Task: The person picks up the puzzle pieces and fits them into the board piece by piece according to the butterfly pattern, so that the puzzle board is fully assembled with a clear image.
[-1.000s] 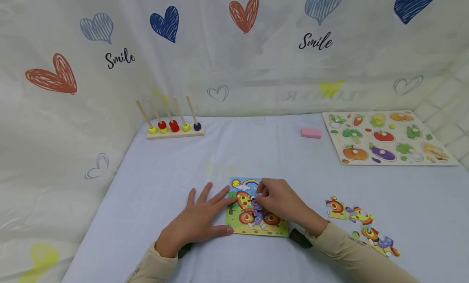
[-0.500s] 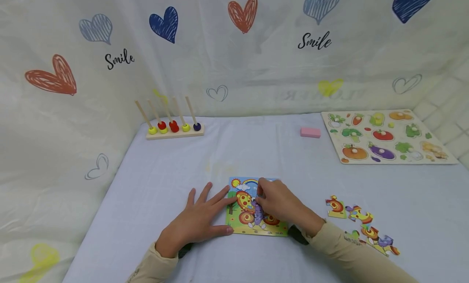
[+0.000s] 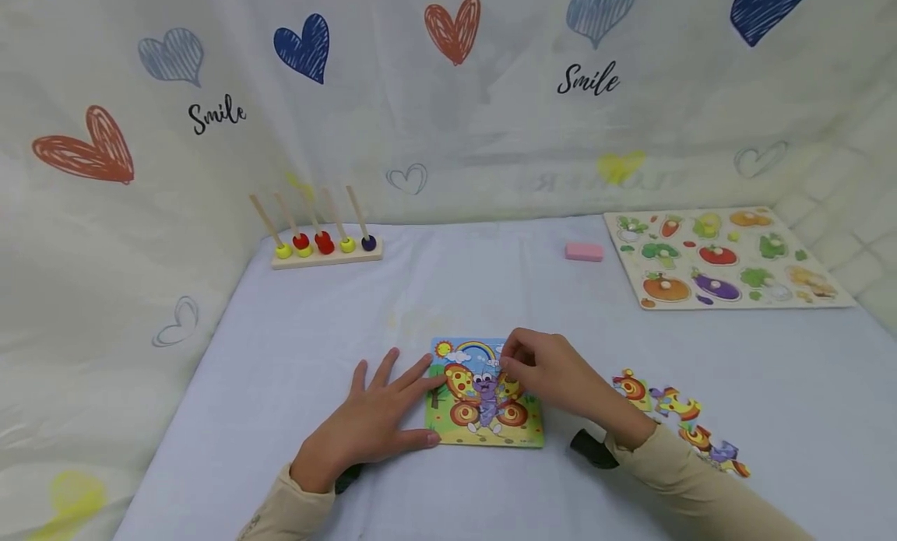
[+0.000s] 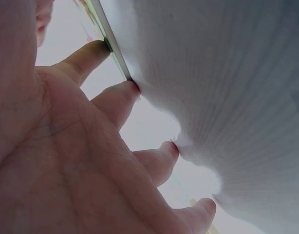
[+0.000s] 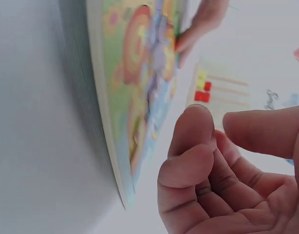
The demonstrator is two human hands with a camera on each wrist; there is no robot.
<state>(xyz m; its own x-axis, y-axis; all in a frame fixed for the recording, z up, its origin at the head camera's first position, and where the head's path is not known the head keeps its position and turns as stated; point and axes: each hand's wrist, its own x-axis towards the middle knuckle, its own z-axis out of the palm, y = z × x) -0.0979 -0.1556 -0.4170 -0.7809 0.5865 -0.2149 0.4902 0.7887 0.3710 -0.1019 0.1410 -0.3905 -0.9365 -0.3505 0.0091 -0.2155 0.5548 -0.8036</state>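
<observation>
A square butterfly picture puzzle (image 3: 486,439) lies on the white cloth, its purple bug with spotted wings under a rainbow. My left hand (image 3: 367,420) is spread flat at its left side. Fingertips and thumb touch the board's edge, as the left wrist view also shows two fingers (image 4: 118,100) against it. Just above the puzzle's upper right is my right hand (image 3: 561,374), hiding that corner. In the right wrist view its fingers (image 5: 191,131) are bent, with a gap between thumb and index finger and nothing held. The butterfly's right wing (image 3: 509,388) is partly covered.
Loose puzzle pieces (image 3: 676,403) lie right of my right forearm, some partly behind the sleeve. A vegetable peg board (image 3: 729,261) sits at the back right, beside a pink block (image 3: 584,251). A wooden peg stacker with coloured beads (image 3: 328,262) stands at the back left.
My right hand has lifted slightly off the puzzle and moved up and right, uncovering the bug's face and part of the right wing. The left hand stays put; the head view shifts slightly.
</observation>
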